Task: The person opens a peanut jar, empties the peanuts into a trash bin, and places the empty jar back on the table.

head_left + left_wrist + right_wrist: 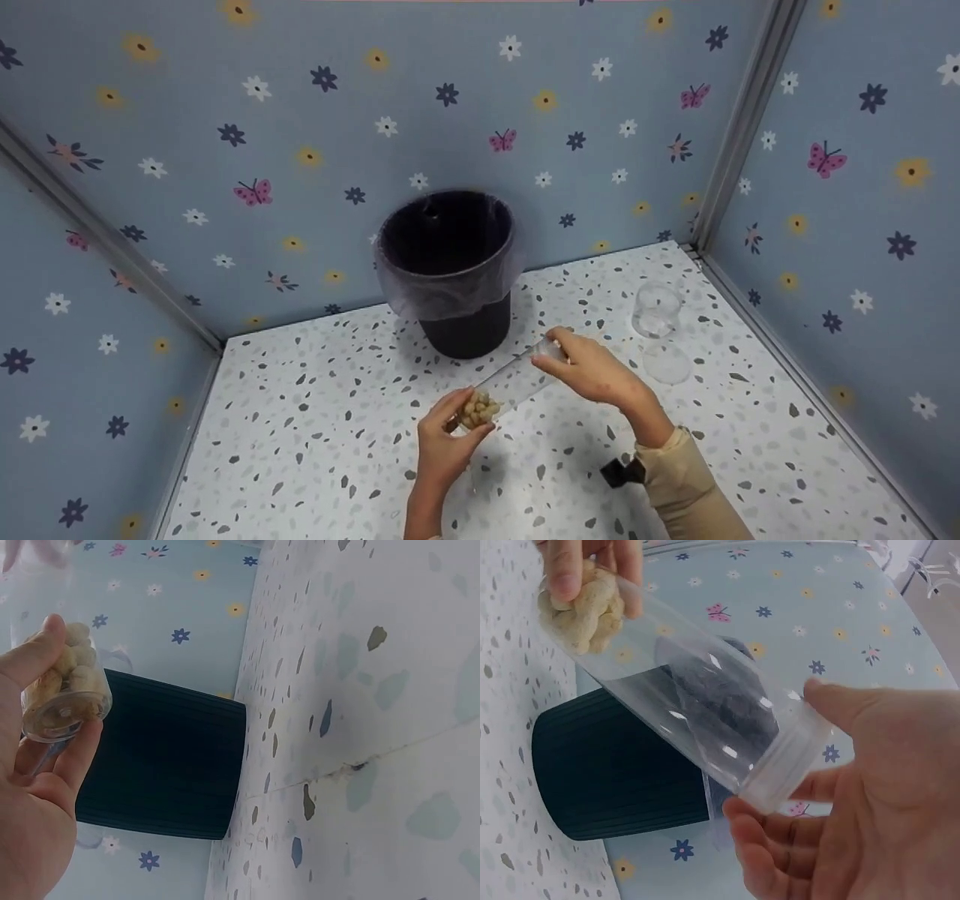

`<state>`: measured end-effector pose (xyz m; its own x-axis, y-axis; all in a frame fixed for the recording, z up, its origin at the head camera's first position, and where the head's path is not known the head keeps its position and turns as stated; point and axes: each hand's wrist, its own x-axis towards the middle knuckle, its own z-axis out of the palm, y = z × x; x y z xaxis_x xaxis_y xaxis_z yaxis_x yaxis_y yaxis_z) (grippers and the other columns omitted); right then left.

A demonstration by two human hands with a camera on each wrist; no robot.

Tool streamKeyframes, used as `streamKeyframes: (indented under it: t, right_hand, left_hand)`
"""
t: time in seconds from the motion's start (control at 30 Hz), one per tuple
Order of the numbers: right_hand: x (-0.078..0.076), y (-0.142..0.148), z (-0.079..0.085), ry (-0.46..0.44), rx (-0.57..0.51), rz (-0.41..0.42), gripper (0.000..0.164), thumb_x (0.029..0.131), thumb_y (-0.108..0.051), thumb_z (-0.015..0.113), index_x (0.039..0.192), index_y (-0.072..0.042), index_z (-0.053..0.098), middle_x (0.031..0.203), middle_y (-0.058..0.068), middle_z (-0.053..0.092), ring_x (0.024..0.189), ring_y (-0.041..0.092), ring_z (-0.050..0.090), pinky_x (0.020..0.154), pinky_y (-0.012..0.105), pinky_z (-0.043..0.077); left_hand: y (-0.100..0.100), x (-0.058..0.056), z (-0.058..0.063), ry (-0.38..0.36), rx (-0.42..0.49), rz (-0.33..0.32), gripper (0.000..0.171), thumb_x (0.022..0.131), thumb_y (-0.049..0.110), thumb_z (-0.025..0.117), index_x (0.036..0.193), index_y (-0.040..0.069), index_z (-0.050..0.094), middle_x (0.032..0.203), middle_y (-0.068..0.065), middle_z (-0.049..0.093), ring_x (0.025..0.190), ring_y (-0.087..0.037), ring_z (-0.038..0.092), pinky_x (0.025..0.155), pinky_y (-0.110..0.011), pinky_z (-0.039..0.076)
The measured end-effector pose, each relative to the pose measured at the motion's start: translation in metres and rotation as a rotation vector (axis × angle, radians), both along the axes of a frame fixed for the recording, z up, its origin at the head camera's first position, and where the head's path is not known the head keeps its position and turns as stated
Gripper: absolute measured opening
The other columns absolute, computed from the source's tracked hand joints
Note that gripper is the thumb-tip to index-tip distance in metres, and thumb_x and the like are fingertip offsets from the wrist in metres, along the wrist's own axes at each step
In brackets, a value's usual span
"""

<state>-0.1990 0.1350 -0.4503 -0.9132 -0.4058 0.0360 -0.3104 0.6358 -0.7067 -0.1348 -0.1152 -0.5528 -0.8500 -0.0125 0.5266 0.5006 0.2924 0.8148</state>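
A tall clear plastic jar is held at a tilt above the table, its lower end to the left. Pale tan lumpy pieces lie gathered in that lower end; their exact kind is hard to tell. My left hand grips the jar around its base, thumb on one side and fingers on the other, as the left wrist view also shows. At the raised end, my right hand holds the translucent lid between thumb and fingers. The lid appears to be on the jar.
Behind the hands stands a black bin with a thin plastic liner folded over its rim. To the right, a short clear container and a clear round disc sit on the speckled table. Flowered panels enclose the table.
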Motion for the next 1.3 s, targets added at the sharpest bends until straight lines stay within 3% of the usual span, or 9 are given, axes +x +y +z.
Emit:
streamKeyframes:
  t: [0.17, 0.33, 0.5, 0.63, 0.77, 0.93, 1.03, 1.2, 1.3]
  right_hand:
    - [-0.002, 0.009, -0.004, -0.084, -0.148, 0.142, 0.054, 0.096, -0.037, 0.062, 0.140, -0.011, 0.045, 0.114, 0.013, 0.056, 0.088, 0.023, 0.060, 0.072, 0.039, 0.051]
    - [-0.001, 0.012, -0.011, -0.119, -0.167, 0.126, 0.064, 0.094, -0.038, 0.065, 0.145, -0.011, 0.038, 0.123, 0.016, 0.052, 0.094, 0.026, 0.059, 0.075, 0.040, 0.052]
    - [0.003, 0.008, -0.020, -0.001, -0.232, -0.093, 0.058, 0.095, -0.039, 0.062, 0.141, -0.006, 0.046, 0.132, 0.017, 0.051, 0.103, 0.030, 0.059, 0.081, 0.044, 0.052]
    - [0.001, 0.004, -0.020, 0.283, -0.307, -0.359, 0.016, 0.092, -0.027, 0.069, 0.096, -0.011, 0.071, 0.089, 0.001, 0.068, 0.071, 0.017, 0.062, 0.061, 0.035, 0.051]
    - [-0.003, 0.000, -0.015, 0.434, -0.257, -0.498, 0.027, 0.088, -0.036, 0.072, 0.072, -0.016, 0.067, 0.064, -0.005, 0.062, 0.055, 0.014, 0.056, 0.055, 0.035, 0.046]
    - [0.002, -0.008, -0.005, 0.209, -0.006, -0.471, 0.068, 0.084, -0.075, 0.050, 0.100, -0.012, 0.069, 0.083, 0.005, 0.066, 0.066, 0.022, 0.059, 0.061, 0.041, 0.048]
    - [0.003, -0.012, -0.002, 0.076, 0.141, -0.411, 0.084, 0.081, -0.084, 0.037, 0.104, -0.009, 0.069, 0.079, 0.008, 0.065, 0.060, 0.023, 0.057, 0.055, 0.039, 0.047]
    - [0.005, -0.013, -0.007, -0.013, 0.111, -0.297, 0.071, 0.085, -0.075, 0.049, 0.101, -0.008, 0.068, 0.065, 0.003, 0.057, 0.053, 0.018, 0.051, 0.050, 0.034, 0.042]
    - [0.006, -0.009, -0.013, -0.034, -0.003, -0.195, 0.060, 0.088, -0.062, 0.059, 0.116, -0.009, 0.064, 0.077, 0.003, 0.060, 0.061, 0.017, 0.054, 0.056, 0.034, 0.045]
  left_hand:
    - [-0.001, 0.002, -0.001, -0.036, 0.008, 0.005, 0.056, 0.069, -0.002, 0.086, 0.121, -0.006, 0.064, 0.119, -0.018, 0.062, 0.106, -0.029, 0.061, 0.075, -0.041, 0.058]
    - [0.000, 0.003, -0.008, -0.069, 0.002, 0.023, 0.055, 0.070, 0.003, 0.087, 0.121, -0.002, 0.066, 0.121, -0.014, 0.062, 0.107, -0.026, 0.060, 0.074, -0.037, 0.058]
    - [0.001, 0.006, -0.008, -0.071, -0.006, 0.037, 0.055, 0.069, -0.002, 0.086, 0.120, -0.005, 0.065, 0.120, -0.017, 0.062, 0.102, -0.026, 0.061, 0.067, -0.037, 0.057]
    - [0.001, 0.005, -0.008, -0.063, 0.006, 0.032, 0.055, 0.069, -0.002, 0.086, 0.120, -0.003, 0.066, 0.120, -0.018, 0.062, 0.102, -0.027, 0.061, 0.067, -0.039, 0.057]
    - [0.000, 0.002, -0.006, -0.056, 0.005, 0.031, 0.055, 0.069, -0.001, 0.086, 0.121, -0.004, 0.065, 0.121, -0.018, 0.061, 0.105, -0.027, 0.060, 0.070, -0.037, 0.057]
    - [0.000, 0.001, -0.004, -0.046, -0.011, 0.039, 0.056, 0.070, -0.001, 0.085, 0.121, -0.006, 0.064, 0.121, -0.018, 0.061, 0.104, -0.026, 0.060, 0.070, -0.037, 0.057]
    - [0.001, 0.001, -0.004, -0.039, -0.007, 0.035, 0.055, 0.070, -0.002, 0.085, 0.121, -0.006, 0.064, 0.121, -0.018, 0.061, 0.103, -0.026, 0.061, 0.069, -0.037, 0.057]
    - [0.001, 0.001, -0.006, -0.026, -0.009, 0.025, 0.055, 0.070, -0.002, 0.085, 0.121, -0.006, 0.064, 0.121, -0.019, 0.061, 0.102, -0.028, 0.062, 0.069, -0.036, 0.057]
    - [0.000, 0.004, -0.008, -0.032, -0.012, 0.028, 0.056, 0.070, -0.002, 0.085, 0.122, -0.004, 0.064, 0.121, -0.019, 0.061, 0.105, -0.028, 0.061, 0.072, -0.038, 0.058]
